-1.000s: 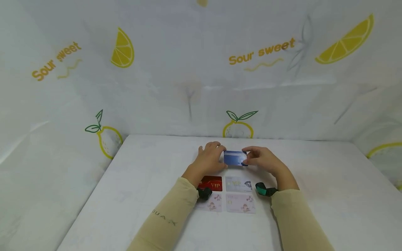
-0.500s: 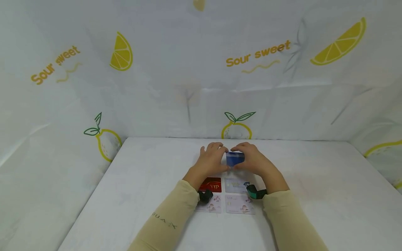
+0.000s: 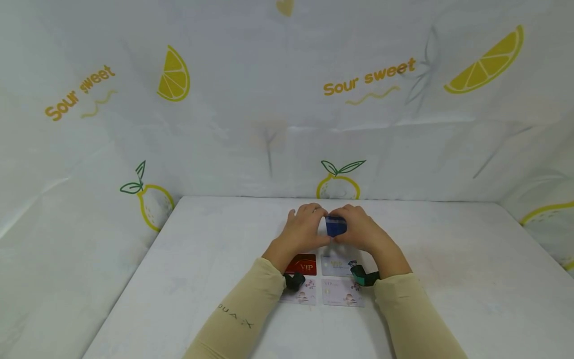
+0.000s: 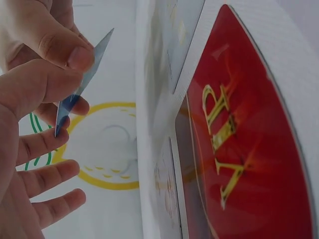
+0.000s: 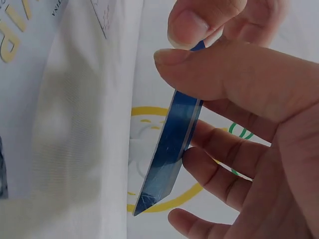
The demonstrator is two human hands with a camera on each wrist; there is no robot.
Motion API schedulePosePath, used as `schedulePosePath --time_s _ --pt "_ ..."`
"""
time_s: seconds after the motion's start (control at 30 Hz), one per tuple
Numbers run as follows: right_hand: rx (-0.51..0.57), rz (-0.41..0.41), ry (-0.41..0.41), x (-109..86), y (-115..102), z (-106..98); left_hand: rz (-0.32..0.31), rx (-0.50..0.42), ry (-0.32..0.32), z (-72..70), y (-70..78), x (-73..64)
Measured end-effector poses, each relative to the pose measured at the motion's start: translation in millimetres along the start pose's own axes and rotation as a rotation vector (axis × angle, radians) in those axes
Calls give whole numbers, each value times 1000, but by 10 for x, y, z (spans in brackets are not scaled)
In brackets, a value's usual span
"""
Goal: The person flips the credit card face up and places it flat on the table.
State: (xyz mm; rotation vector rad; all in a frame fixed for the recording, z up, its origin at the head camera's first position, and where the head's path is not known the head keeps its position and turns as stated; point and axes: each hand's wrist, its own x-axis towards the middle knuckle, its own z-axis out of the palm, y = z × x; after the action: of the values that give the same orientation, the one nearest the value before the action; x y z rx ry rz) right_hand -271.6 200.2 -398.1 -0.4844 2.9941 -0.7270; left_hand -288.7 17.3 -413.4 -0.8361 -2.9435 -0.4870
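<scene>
A blue plastic card (image 3: 336,226) is held up on edge above the far part of the table, between both hands. My left hand (image 3: 301,230) pinches its left end between thumb and index finger, the other fingers spread apart in the left wrist view. From the right, my right hand (image 3: 360,230) grips the card with the thumb in front and fingers behind, covering much of it. In the right wrist view the card's blue face (image 5: 172,134) is tilted, and the two thumbs almost meet. Below lies a red VIP card (image 4: 239,134), partly hidden by the left wrist in the head view.
A silver-grey VIP card (image 3: 334,266) lies right of the red one. Two pale pink cards, the right one (image 3: 343,293) and the left one (image 3: 307,293), form the nearer row. The white table (image 3: 448,279) meets a lemon-print backdrop (image 3: 242,149).
My right hand has slid left along the blue card, from its right edge toward the left hand, covering more of it. The left hand has barely moved. The flat cards lie unmoved.
</scene>
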Motion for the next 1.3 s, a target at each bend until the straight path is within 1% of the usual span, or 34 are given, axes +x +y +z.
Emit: schedulePosePath --time_s 0.1,0.13,0.2,0.3,0.4,0.53,0.7,0.83,0.97,1.03,1.17,1.23,1.3 --pt "107 -20 6 -17 45 -31 -14 -41 -38 2 5 9" --pt "165 -24 8 -23 62 -46 -18 -55 -51 4 7 12" --pt "317 -20 9 -39 101 -76 -25 -79 -71 7 7 14" --pt "534 -12 8 -53 166 -108 -20 -129 -78 9 8 17" --pt "687 0 -11 -62 227 -112 -11 -175 -83 20 8 15" --pt "810 15 -34 -51 289 -97 -6 -213 -95 28 5 14" --pt "888 -1 -57 -51 326 -84 -3 -241 -91 14 -1 12" --pt "904 -10 -68 -62 335 -89 -8 -248 -91 4 -14 16" --pt "828 10 -60 -62 348 -92 -16 -235 -89 21 -37 25" --pt "750 31 -64 -62 353 -95 -26 -225 -91 33 -50 25" --pt "551 73 -102 -62 369 -100 -59 -184 -110 57 -75 28" --pt "454 96 -124 -67 384 -101 -71 -154 -138 71 -84 30" --pt "391 110 -148 -72 395 -99 -75 -139 -186 86 -88 36"
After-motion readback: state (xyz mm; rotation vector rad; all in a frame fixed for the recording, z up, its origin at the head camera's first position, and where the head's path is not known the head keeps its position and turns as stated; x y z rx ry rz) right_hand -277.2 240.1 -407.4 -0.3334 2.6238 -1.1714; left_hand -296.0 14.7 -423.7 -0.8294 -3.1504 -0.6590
